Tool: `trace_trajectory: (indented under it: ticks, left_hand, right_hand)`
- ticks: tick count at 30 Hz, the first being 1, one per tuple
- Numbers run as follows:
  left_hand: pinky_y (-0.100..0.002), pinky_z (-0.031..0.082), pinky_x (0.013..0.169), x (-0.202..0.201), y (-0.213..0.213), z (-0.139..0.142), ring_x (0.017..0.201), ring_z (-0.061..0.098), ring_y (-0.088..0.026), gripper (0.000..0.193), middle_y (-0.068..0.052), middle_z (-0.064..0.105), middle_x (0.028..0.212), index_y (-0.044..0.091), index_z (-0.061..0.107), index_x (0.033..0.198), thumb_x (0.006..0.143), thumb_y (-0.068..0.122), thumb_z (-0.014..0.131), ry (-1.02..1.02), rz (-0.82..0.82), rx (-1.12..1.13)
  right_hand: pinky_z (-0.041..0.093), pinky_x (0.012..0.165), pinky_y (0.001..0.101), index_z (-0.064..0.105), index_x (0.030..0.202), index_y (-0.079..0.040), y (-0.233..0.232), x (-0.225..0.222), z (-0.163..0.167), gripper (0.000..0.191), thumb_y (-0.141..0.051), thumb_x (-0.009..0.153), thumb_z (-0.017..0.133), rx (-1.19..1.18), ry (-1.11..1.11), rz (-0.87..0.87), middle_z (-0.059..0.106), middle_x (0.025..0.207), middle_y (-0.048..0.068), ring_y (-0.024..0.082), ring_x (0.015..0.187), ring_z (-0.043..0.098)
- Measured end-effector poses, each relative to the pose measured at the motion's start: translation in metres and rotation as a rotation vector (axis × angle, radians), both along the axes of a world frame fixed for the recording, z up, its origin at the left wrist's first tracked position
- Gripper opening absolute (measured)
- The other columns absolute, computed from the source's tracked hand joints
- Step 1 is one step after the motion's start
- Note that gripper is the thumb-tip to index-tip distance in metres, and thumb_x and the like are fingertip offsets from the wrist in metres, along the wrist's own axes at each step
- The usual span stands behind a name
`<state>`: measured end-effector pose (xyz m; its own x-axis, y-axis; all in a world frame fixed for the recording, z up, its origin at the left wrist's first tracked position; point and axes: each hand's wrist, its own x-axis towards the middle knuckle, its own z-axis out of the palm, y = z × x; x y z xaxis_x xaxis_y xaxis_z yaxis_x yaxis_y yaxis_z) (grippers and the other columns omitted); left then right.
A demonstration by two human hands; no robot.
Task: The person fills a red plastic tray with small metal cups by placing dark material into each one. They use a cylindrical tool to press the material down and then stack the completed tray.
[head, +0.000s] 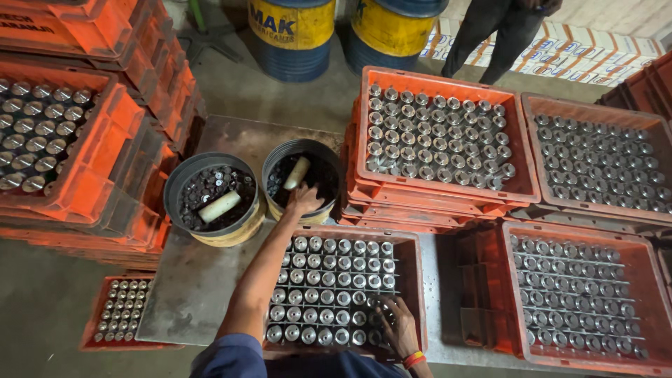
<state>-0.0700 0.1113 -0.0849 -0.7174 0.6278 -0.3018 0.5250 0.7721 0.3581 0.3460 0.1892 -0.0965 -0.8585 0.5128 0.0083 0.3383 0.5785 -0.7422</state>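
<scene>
My left hand (303,201) reaches over the rim of the right black bucket (334,162), fingers curled down among dark small parts; what it grips is hidden. A pale cylindrical handle (297,172) stands in that bucket just beyond the hand. My right hand (397,325) rests fingers-down on the shiny metal cylinders (329,280) standing in rows in the orange crate (418,280) in front of me, at its near right corner. It seems to pinch one cylinder, but I cannot see this clearly.
A second black bucket (178,183) with a pale handle (219,206) sits left. Orange crates of metal cylinders surround the metal table: stacked right (448,80), far right (595,105), near right (651,294), left (105,140), floor (91,329). Two drums (290,35) and a standing person (490,35) are behind.
</scene>
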Motion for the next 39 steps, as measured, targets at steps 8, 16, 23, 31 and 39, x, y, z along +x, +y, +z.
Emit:
trace_trajectory:
  ticks: [8, 16, 23, 31, 39]
  left_hand:
    - [-0.049, 0.034, 0.118, -0.0030, 0.0002, -0.0015, 0.136, 0.047, -0.046, 0.062, -0.030, 0.053, 0.143, 0.016, 0.046, 0.150, 0.096, 0.043, 0.060, -0.012, -0.119, 0.035]
    - [-0.053, 0.046, 0.108, -0.0024, -0.0008, -0.0047, 0.130, 0.055, -0.044, 0.049, -0.022, 0.059, 0.141, 0.020, 0.053, 0.144, 0.099, 0.037, 0.056, -0.080, -0.061, 0.018]
    - [-0.054, 0.050, 0.102, -0.0036, -0.0011, -0.0048, 0.119, 0.061, -0.047, 0.043, -0.028, 0.065, 0.125, 0.013, 0.059, 0.135, 0.097, 0.031, 0.057, -0.136, -0.053, 0.127]
    - [-0.055, 0.053, 0.092, -0.0037, -0.0020, -0.0032, 0.108, 0.065, -0.048, 0.038, -0.028, 0.069, 0.113, 0.011, 0.061, 0.127, 0.092, 0.026, 0.061, -0.032, 0.085, 0.241]
    - [-0.060, 0.051, 0.085, -0.0045, -0.0029, 0.0013, 0.104, 0.063, -0.051, 0.031, -0.030, 0.068, 0.107, 0.007, 0.063, 0.122, 0.097, 0.026, 0.059, 0.024, 0.191, 0.429]
  right_hand:
    - [0.057, 0.062, 0.0349, 0.072, 0.121, -0.012, 0.0009, 0.0003, 0.0025, 0.030, -0.019, 0.092, 0.070, -0.011, 0.029, 0.025, 0.069, 0.109, 0.009, 0.024, 0.076, 0.073]
    - [0.055, 0.058, 0.0354, 0.072, 0.121, -0.014, -0.0001, 0.0010, 0.0041, 0.032, -0.021, 0.090, 0.069, -0.068, -0.101, -0.020, 0.069, 0.111, 0.007, 0.022, 0.063, 0.070]
    - [0.055, 0.058, 0.0365, 0.072, 0.121, -0.014, -0.0003, -0.0007, 0.0042, 0.032, -0.022, 0.090, 0.069, -0.047, -0.087, -0.008, 0.069, 0.112, 0.008, 0.023, 0.062, 0.070]
    - [0.056, 0.059, 0.0367, 0.072, 0.120, -0.014, -0.0008, 0.0023, 0.0059, 0.031, -0.024, 0.091, 0.069, -0.055, -0.080, 0.003, 0.069, 0.108, 0.009, 0.023, 0.065, 0.071]
    - [0.054, 0.059, 0.0391, 0.070, 0.122, -0.014, -0.0022, 0.0022, 0.0079, 0.033, -0.024, 0.091, 0.068, -0.090, -0.162, -0.018, 0.066, 0.107, 0.010, 0.027, 0.062, 0.069]
